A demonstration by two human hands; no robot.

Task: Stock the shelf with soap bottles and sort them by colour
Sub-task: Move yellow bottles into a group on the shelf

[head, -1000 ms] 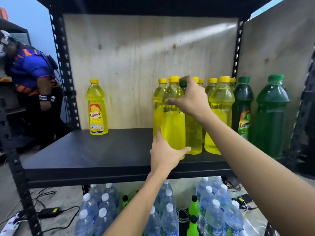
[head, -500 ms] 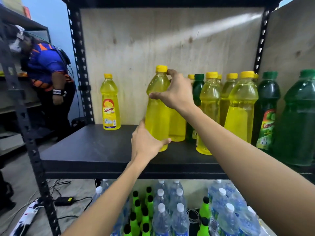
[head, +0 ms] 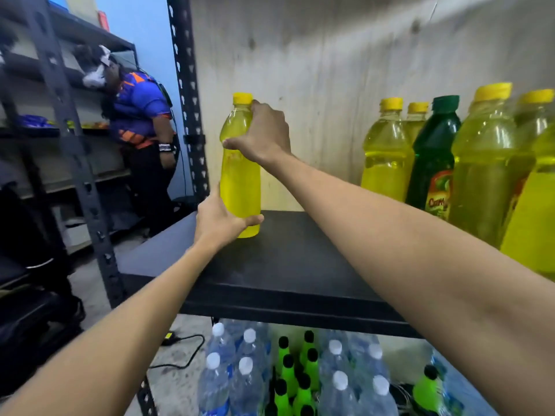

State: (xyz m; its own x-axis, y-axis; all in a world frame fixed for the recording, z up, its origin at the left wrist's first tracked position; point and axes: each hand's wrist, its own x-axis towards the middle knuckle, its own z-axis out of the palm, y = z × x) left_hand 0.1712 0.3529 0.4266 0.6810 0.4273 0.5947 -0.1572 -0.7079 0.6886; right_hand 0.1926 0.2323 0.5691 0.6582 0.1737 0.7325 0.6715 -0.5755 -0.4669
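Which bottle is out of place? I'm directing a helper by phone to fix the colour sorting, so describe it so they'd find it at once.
Look at the black shelf board and follow it to the cluster of bottles on its right. Among the yellow bottles there stands one dark green bottle. It alone has a green cap and a red-and-green label.

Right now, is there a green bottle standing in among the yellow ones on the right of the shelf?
Yes, a dark green bottle with a green cap stands between yellow bottles on the right side of the shelf.
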